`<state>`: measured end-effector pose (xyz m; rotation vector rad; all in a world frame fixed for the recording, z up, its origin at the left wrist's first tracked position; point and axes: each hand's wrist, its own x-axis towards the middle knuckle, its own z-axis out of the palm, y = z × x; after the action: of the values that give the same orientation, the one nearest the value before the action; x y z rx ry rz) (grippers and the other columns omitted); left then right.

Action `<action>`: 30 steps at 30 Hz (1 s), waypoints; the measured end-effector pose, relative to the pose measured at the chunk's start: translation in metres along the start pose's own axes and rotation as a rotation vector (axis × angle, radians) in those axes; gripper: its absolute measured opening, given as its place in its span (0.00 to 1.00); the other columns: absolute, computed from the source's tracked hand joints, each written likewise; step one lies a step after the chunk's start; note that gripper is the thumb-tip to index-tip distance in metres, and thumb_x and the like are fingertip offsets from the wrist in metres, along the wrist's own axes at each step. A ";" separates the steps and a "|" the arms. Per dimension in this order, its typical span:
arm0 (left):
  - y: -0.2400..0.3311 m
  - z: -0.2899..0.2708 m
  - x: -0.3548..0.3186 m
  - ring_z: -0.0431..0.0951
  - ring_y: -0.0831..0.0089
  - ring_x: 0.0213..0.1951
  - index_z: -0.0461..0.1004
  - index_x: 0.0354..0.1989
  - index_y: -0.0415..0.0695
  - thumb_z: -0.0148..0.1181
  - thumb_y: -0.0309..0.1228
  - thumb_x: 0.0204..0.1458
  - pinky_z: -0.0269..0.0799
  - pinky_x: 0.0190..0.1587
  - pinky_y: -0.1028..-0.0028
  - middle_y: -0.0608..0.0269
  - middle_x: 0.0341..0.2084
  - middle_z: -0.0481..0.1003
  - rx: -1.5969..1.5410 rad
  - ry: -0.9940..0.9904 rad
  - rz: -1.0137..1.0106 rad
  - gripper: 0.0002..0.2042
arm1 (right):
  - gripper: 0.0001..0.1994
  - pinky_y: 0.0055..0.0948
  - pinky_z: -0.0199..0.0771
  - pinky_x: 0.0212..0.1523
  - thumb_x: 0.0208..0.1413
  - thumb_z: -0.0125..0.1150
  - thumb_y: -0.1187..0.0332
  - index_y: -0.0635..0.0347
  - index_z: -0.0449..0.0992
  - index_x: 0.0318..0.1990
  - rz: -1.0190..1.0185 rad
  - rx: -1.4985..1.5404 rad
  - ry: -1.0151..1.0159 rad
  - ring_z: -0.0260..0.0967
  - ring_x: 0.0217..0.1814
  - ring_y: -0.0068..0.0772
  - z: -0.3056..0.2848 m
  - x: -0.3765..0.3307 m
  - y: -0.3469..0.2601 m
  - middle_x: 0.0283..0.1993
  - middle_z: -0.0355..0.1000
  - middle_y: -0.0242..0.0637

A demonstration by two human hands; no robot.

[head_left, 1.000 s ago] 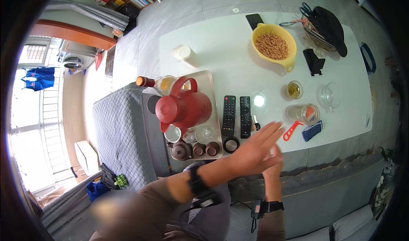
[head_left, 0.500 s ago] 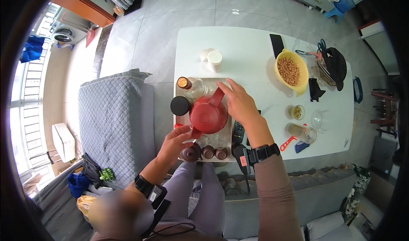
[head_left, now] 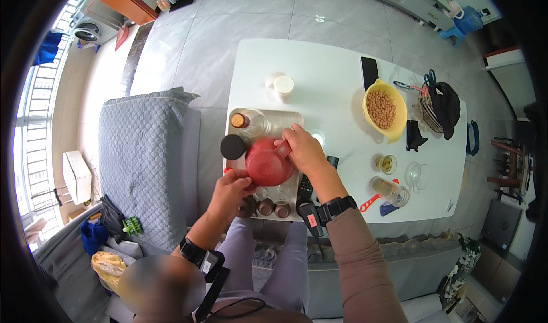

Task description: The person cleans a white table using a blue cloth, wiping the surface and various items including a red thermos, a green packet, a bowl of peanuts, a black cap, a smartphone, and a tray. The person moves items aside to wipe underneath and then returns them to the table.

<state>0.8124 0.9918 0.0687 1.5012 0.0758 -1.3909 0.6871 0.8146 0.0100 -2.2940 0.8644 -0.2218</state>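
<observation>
"Fingers, quick: where?"

"Right hand (head_left: 305,152): curled around the handle (head_left: 282,148) of the red flask (head_left: 268,163), clamped on it. Left hand (head_left: 230,190): thumb and forefinger close together at the flask's near-left edge, look like touching; can't tell if they pinch anything."

"Flask position?"

"Over the beige tray (head_left: 294,118), at the table's left end. Resting or lifted, can't tell from above."

"Progress?"

"Early, I'd say. Done: handle gripped, second hand brought to the body. Not done: flask isn't away from the tray, no liquid showing, top looks covered. Log that as judgement."

"Containers, go. Tray first."

"Glass bottle (head_left: 253,123) with an orange-brown top, contents unclear. Round black lid (head_left: 233,146) just beside the flask, what's under it hidden. Clear glasses (head_left: 271,193) half hidden behind the flask, fill unreadable. Brown teapot (head_left: 246,206) by the left hand, then two small brown cups (head_left: 266,207), insides too dark."

"Rest of the table?"

"White cup (head_left: 283,85) beyond the tray, inside not readable. Yellow bowl (head_left: 366,96), with a good heap of brown nuts or beans (head_left: 380,109). Small glass (head_left: 386,164), a little yellowish stuff inside. Glass jar (head_left: 390,191) near it, contents too blurred to name. Clear glass vessel (head_left: 418,176) beside those, nothing in it I can make out."

"Enough. Next clip."
</observation>
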 end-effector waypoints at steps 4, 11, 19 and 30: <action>0.002 0.023 -0.017 0.76 0.69 0.40 0.70 0.44 0.35 0.51 0.24 0.54 0.72 0.46 0.71 0.57 0.37 0.74 0.052 0.007 0.141 0.10 | 0.09 0.43 0.71 0.35 0.52 0.60 0.66 0.58 0.66 0.32 0.051 0.136 0.141 0.69 0.41 0.54 -0.014 -0.026 0.010 0.39 0.69 0.45; 0.026 0.090 -0.053 0.76 0.70 0.41 0.70 0.45 0.34 0.49 0.23 0.54 0.70 0.48 0.71 0.56 0.39 0.75 0.197 -0.009 0.305 0.11 | 0.09 0.43 0.71 0.35 0.55 0.58 0.64 0.58 0.67 0.34 0.158 0.061 0.316 0.70 0.40 0.53 -0.087 -0.084 0.014 0.41 0.69 0.50; 0.039 0.174 0.027 0.74 0.74 0.42 0.70 0.46 0.33 0.58 0.28 0.51 0.69 0.46 0.75 0.56 0.39 0.75 0.356 -0.227 0.384 0.15 | 0.10 0.35 0.69 0.29 0.44 0.63 0.67 0.64 0.71 0.28 0.507 0.081 0.264 0.71 0.27 0.46 -0.122 -0.126 0.043 0.26 0.72 0.46; 0.034 0.255 0.131 0.73 0.71 0.44 0.66 0.51 0.33 0.59 0.32 0.51 0.70 0.47 0.75 0.55 0.41 0.72 0.621 -0.197 0.508 0.21 | 0.13 0.34 0.71 0.36 0.44 0.61 0.64 0.65 0.75 0.34 0.737 0.481 0.307 0.72 0.31 0.40 -0.091 -0.102 0.098 0.28 0.74 0.44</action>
<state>0.7001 0.7268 0.0444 1.7002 -0.8728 -1.1776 0.5233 0.7765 0.0239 -1.4070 1.5532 -0.4003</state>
